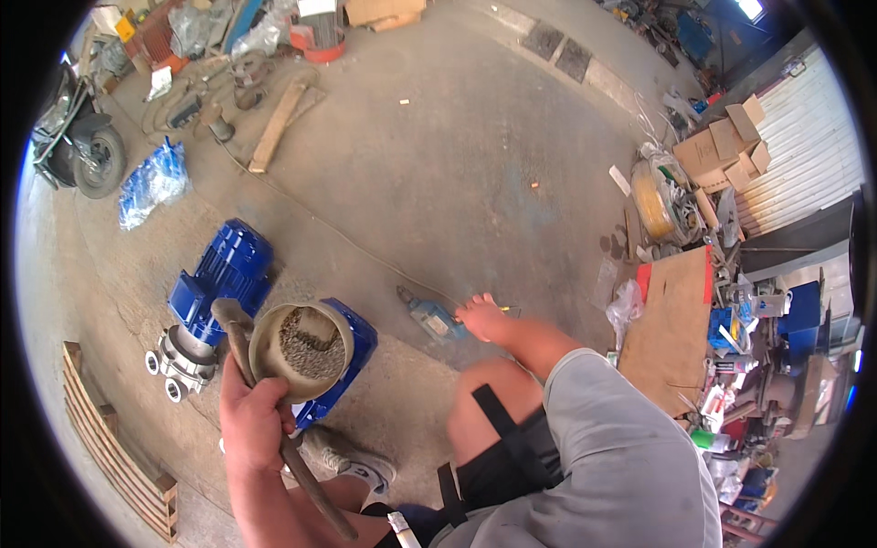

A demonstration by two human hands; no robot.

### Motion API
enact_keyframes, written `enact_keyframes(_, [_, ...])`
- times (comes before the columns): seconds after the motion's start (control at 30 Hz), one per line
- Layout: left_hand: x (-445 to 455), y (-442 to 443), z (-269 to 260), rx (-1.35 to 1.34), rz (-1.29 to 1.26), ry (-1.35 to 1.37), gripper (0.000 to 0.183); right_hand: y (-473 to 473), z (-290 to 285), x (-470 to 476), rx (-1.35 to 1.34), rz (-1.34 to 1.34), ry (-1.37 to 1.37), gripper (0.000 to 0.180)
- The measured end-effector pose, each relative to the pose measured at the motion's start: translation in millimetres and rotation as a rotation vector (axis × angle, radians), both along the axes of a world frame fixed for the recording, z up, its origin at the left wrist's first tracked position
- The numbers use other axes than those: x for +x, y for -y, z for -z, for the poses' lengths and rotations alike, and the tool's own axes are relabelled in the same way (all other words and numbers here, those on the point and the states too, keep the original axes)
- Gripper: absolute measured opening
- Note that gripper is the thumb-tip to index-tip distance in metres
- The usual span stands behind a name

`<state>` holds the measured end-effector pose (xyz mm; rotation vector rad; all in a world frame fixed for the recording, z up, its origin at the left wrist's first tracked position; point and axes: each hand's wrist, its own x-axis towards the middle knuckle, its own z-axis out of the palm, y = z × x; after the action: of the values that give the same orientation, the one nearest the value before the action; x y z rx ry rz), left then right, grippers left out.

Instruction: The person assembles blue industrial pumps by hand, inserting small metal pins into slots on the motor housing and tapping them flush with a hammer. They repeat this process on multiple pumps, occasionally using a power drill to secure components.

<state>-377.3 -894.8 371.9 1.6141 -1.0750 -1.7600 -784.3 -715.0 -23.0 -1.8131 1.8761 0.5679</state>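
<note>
My left hand [257, 418] is closed around the wooden handle of a hammer [301, 466], whose head is raised at the upper left. Its thumb lies against the rim of a round beige container [267, 349]. Grey granular material [312, 353] partly fills this container. A blue painted part [356, 335] shows behind and below it. On the concrete floor lies a blue corded power drill [431, 318], chuck pointing up and left. My right hand [483, 318] is at the drill's rear end; whether its fingers grip the handle is unclear.
A blue electric motor [229, 274] with a silver metal housing [181, 363] stands left. A cord [342, 240] crosses the floor. Nearby are a wooden pallet [116, 445], a plank [281, 127], a blue plastic bag [156, 181] and a cardboard sheet [664, 329]. A cigarette [403, 529] shows at the bottom edge.
</note>
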Motion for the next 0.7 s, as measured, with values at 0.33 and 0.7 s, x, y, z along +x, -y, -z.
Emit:
enact_keyframes(0.33, [43,-30,-6,-0.041,-0.161,0.016,0.037,-34,-40,25,-0.154,1.019,0.926,0.07])
enact_keyframes(0.7, [11,-55,16,0.015,0.005,0.039,0.035,-11,-360,124,-0.608,0.229,0.911,0.074])
